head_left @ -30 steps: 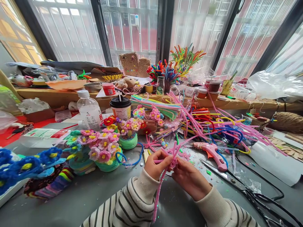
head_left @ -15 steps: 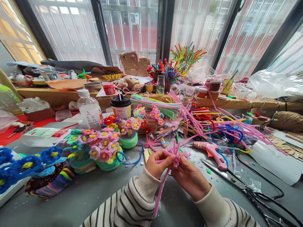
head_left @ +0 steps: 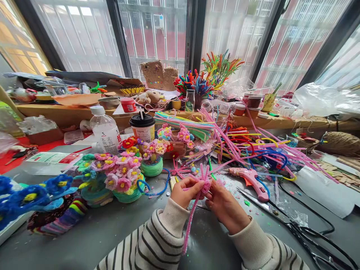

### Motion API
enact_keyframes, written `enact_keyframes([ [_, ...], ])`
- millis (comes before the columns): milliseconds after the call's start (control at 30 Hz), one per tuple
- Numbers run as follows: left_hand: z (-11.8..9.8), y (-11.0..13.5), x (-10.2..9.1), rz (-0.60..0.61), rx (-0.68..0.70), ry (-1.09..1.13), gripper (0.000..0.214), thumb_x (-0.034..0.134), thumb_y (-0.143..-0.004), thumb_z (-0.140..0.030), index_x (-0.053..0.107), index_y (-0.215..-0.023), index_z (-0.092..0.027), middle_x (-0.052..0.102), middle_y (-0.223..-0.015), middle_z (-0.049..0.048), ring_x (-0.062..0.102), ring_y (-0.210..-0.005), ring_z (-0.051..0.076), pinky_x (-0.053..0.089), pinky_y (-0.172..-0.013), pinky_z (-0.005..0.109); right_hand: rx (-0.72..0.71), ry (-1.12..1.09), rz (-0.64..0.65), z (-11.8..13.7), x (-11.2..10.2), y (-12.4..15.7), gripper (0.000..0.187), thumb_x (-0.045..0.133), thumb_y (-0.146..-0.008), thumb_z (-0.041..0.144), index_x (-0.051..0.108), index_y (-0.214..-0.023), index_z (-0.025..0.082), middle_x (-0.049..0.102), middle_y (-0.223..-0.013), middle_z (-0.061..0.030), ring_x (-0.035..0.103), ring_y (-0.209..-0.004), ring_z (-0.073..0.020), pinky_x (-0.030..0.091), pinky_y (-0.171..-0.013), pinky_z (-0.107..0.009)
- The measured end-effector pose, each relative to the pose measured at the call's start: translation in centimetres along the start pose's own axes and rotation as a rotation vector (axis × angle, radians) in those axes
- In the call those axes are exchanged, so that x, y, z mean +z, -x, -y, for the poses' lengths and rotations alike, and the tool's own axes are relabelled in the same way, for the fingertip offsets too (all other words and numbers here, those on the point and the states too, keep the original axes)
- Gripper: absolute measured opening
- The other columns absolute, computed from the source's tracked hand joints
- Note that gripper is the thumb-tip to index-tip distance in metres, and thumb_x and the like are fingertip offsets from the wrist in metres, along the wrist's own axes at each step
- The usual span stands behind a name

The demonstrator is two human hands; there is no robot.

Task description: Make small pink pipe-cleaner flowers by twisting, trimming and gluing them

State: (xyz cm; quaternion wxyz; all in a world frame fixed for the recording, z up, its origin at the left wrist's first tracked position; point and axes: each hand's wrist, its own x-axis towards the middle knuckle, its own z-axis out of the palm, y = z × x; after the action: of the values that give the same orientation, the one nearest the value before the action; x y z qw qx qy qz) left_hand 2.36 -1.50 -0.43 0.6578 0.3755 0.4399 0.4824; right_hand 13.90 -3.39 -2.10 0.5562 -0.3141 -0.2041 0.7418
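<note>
My left hand (head_left: 186, 192) is closed, thumb and fingertips pinched on the pink pipe cleaner (head_left: 205, 184) at its knot. My right hand (head_left: 225, 208) is curled shut too, pinching the same knot from the other side. Both hands meet just above the desk (head_left: 92, 236), in front of my striped sleeves (head_left: 157, 243).

The pipe cleaner is fuzzy and pale pink. A small tight coil sits between my fingertips, and a few short ends stick up from it like spikes. One long tail hangs down past my left wrist toward my sleeve, slightly bent.

Just beyond my right hand lies a pink glue gun (head_left: 251, 178), and scissors (head_left: 267, 210) lie on the desk to the right of that hand. To the left of my left hand stand pots of pink flowers (head_left: 123, 178), with a lidded cup (head_left: 142, 127) behind them. Beyond the hands spreads a pile (head_left: 247, 144) of coloured stems.
</note>
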Motion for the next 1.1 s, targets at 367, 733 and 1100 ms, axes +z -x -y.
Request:
enact_keyframes([
  [367, -0.6, 0.3, -0.5, 0.250, -0.092, 0.058, 0.046, 0.057, -0.052, -0.051, 0.063, -0.071, -0.009, 0.064, -0.065, 0.0071, 0.059, -0.054, 0.014, 0.045, -0.050, 0.022, -0.100, 0.049, -0.054, 1.1, -0.6, -0.2, 0.019, 0.062, -0.061, 0.032, 0.055, -0.059, 0.015, 0.040, -0.051, 0.0055, 0.032, -0.045, -0.0040, 0.030, -0.043, -0.016],
  [733, 0.1, 0.1, -0.1, 0.133, -0.019, -0.043, 0.028, 0.072, -0.039, -0.030, 0.059, -0.054, -0.011, 0.057, -0.044, -0.0013, 0.051, -0.041, 0.009, 0.044, -0.044, 0.022, -0.186, 0.467, -0.023, 0.9, -0.7, -0.1, 0.026, 0.059, -0.061, 0.040, 0.052, -0.058, 0.015, 0.038, -0.049, 0.0054, 0.032, -0.045, -0.0052, 0.028, -0.044, -0.018],
  [1100, 1.0, -1.0, -0.8, -0.011, 0.081, 0.074, 0.031, 0.071, -0.041, -0.032, 0.053, -0.057, -0.011, 0.058, -0.048, -0.0012, 0.053, -0.045, 0.009, 0.046, -0.049, 0.024, -1.290, 1.735, -0.179, 0.7, -0.5, 0.5, 0.011, 0.049, -0.072, 0.019, 0.053, -0.082, 0.015, 0.051, -0.076, -0.0065, 0.048, -0.074, -0.0169, 0.041, -0.067, -0.031],
])
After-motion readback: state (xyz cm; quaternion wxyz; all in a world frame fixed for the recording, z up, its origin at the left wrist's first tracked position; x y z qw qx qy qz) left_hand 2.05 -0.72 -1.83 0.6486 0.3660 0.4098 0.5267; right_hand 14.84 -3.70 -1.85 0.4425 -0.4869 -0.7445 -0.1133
